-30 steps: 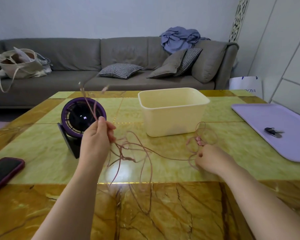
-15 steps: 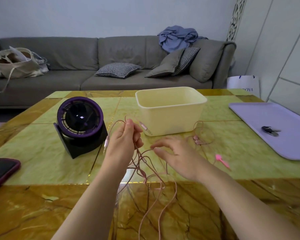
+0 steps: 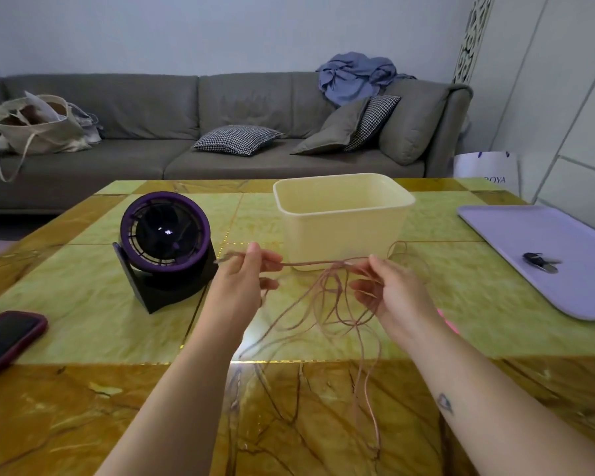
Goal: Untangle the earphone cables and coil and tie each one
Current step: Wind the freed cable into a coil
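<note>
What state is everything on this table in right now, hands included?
Earphone cable: taut between both hands, the rest hanging in tangled loops.
Left hand: pinches the cable.
Right hand: pinches the cable.
Cream tub: upright, lidless.
Fan: upright; running or not, cannot tell.
Phone: lying flat, screen dark.

The purple fan (image 3: 165, 242) stands just left of my left hand (image 3: 241, 280), and the cream tub (image 3: 340, 221) sits just behind my right hand (image 3: 392, 290). The earphone cable (image 3: 310, 263), pinched in both, bars the gap between them, and its loops hang to the table (image 3: 83, 304). Rightward, bare table runs to the lilac tray (image 3: 564, 297) holding keys (image 3: 540, 262). A phone (image 3: 7, 338) lies at the near left edge.
</note>
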